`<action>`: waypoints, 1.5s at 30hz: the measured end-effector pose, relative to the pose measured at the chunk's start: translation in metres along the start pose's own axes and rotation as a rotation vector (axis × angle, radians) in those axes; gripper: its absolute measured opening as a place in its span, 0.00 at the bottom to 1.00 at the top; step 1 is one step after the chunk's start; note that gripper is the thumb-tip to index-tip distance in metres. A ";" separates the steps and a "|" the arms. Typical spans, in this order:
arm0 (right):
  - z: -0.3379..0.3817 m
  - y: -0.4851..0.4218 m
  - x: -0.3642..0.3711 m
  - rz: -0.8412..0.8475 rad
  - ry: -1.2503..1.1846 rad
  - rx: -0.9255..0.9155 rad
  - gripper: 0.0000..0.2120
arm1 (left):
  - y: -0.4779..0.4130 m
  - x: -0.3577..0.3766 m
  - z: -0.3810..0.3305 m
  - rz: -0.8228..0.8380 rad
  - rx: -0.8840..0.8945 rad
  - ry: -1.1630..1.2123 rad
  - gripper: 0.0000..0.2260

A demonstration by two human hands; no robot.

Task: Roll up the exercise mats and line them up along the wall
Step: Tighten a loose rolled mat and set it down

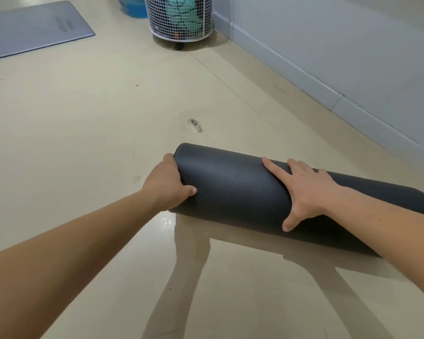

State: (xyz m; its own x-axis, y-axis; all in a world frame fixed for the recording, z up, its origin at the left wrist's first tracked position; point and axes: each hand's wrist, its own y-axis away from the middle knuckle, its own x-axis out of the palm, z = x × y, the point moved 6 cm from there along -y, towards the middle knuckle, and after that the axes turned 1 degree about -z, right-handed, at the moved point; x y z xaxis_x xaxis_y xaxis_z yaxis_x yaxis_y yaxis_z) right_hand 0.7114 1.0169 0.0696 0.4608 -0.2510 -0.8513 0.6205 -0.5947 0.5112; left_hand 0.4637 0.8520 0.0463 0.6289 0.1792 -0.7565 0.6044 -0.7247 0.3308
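Left hand (168, 185) grips the rolled mat (230, 189) by its end; right hand (306, 189) lies flat on top, fingers spread (open floor (108, 118) beyond, wall (353, 45) upper right).

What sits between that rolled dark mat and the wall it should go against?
Nothing visible. Only bare floor separates the rolled mat from the wall; the wire basket stands farther along the wall, clear of that path.

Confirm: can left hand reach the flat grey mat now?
Probably not: the left hand grips the end of the rolled dark mat, and the flat grey mat lies far off across open floor.
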 end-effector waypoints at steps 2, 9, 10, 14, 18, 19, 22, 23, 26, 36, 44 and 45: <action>-0.017 0.008 0.006 -0.012 0.032 0.003 0.78 | -0.001 0.003 -0.011 -0.020 0.015 -0.044 0.33; -0.070 0.040 0.048 -0.248 0.019 0.180 0.74 | -0.019 0.038 -0.085 -0.097 0.147 -0.161 0.31; -0.077 0.044 0.055 -0.268 0.014 0.222 0.74 | -0.026 0.044 -0.100 -0.079 0.163 -0.210 0.30; -0.106 0.049 0.072 -0.288 0.006 0.331 0.73 | -0.050 0.072 -0.150 0.064 0.122 -0.276 0.30; -0.160 0.063 0.084 -0.287 -0.029 0.433 0.72 | -0.050 0.127 -0.209 0.160 0.092 -0.119 0.42; -0.172 0.066 0.088 -0.289 -0.031 0.452 0.71 | -0.045 0.140 -0.222 0.117 0.115 -0.132 0.42; -0.201 0.071 0.096 -0.290 -0.053 0.490 0.71 | -0.015 0.184 -0.254 0.022 0.221 -0.036 0.38; -0.210 0.072 0.098 -0.288 -0.062 0.500 0.71 | 0.000 0.200 -0.262 0.041 0.247 0.053 0.37; -0.238 0.075 0.099 -0.296 -0.100 0.496 0.69 | 0.050 0.254 -0.277 0.264 0.181 0.376 0.39; -0.308 0.127 0.133 -0.079 -0.264 0.675 0.76 | 0.095 0.353 -0.313 0.450 -0.321 0.830 0.51; -0.312 0.148 0.170 -0.281 -0.120 0.661 0.69 | 0.129 0.407 -0.345 0.601 -0.368 1.039 0.54; -0.312 0.148 0.176 -0.292 -0.123 0.651 0.68 | 0.128 0.410 -0.347 0.585 -0.387 1.063 0.53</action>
State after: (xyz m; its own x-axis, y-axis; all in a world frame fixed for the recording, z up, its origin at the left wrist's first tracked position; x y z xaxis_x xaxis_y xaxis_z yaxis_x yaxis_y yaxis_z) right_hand 1.0824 1.1230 0.0328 0.2353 -0.0735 -0.9691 0.1857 -0.9754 0.1191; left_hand 0.9684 1.0634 -0.0259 0.8210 0.4724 0.3206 0.0952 -0.6670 0.7389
